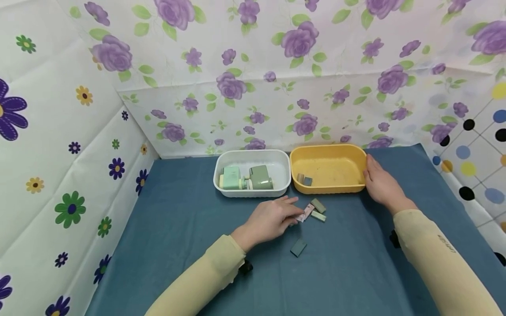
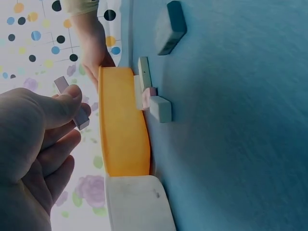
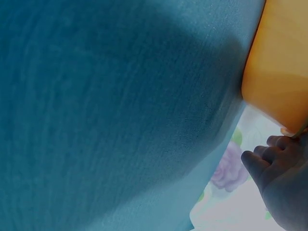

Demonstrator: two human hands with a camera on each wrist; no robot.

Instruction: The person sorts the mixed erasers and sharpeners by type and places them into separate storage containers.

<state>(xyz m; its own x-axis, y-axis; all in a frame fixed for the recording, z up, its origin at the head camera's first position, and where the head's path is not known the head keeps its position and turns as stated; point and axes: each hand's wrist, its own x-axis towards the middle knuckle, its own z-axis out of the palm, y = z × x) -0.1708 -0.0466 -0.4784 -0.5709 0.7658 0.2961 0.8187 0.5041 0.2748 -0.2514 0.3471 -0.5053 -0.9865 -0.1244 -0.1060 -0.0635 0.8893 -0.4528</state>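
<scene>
My left hand [image 1: 272,217] pinches a small pale lavender block [image 2: 82,119] between thumb and fingers, over the blue cloth in front of the trays. Close by its fingertips lie a pink block [image 1: 309,211], an olive block [image 1: 318,206] and a light green block [image 1: 318,216]. Nearer to me rests a dark green block [image 1: 298,247]. My right hand [image 1: 382,183] grips the right end of a yellow tray [image 1: 328,189], thumb at the rim and fingers outside. Inside that tray, at its left end, are a beige block [image 1: 301,178] and a blue-grey block [image 1: 307,181].
A white tray [image 1: 253,193] stands directly left of the yellow one, holding a mint green object [image 1: 231,177] and a grey-green object [image 1: 260,177]. Blue cloth [image 1: 178,245] covers the table. Flower-patterned sheets [image 1: 237,114] rise behind and at the left.
</scene>
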